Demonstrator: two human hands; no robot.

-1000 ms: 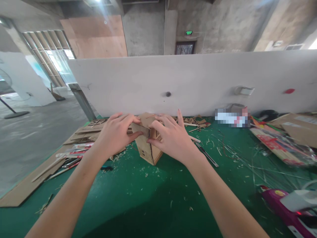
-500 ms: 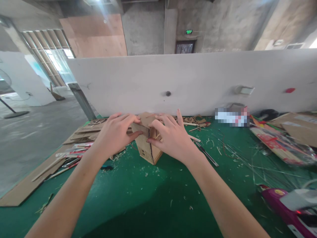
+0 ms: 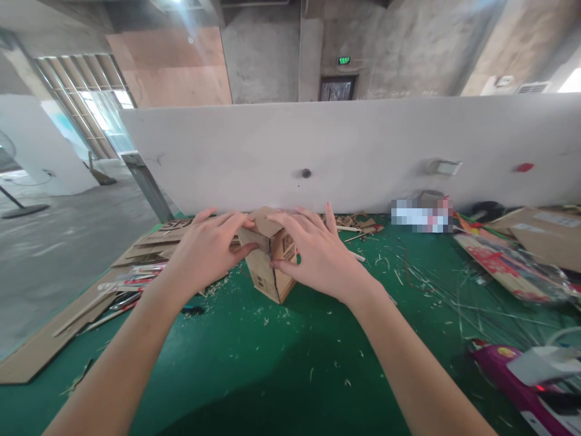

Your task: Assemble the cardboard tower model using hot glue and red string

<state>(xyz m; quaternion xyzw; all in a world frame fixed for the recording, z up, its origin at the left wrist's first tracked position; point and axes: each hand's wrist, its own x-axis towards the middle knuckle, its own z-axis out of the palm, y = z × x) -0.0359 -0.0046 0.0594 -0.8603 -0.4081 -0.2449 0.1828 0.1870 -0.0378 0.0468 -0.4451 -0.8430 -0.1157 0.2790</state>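
A small cardboard box (image 3: 264, 275) stands upright on the green tabletop (image 3: 254, 369), one corner edge turned towards me. On its top lies a cardboard piece (image 3: 267, 221). My left hand (image 3: 216, 241) grips the upper left side, thumb on the near face and fingers over the top edge. From the other side my right hand (image 3: 313, 245) holds the upper right, thumb by the front corner and fingers bent over the top piece, with one finger raised. Printed marks show on the box's right face, partly covered by my right hand.
Flat cardboard sheets (image 3: 59, 330) and wrapped tools (image 3: 131, 281) lie to the left. A purple power strip (image 3: 503, 378) with a white plug sits at the right front. Thin clear rods (image 3: 440, 284) and a red-and-white packet (image 3: 503, 266) lie right. A white panel (image 3: 227, 154) rises behind.
My right hand's fingers have shifted left over the top of the box, and more of its printed right face shows. My left hand stays at the left side.
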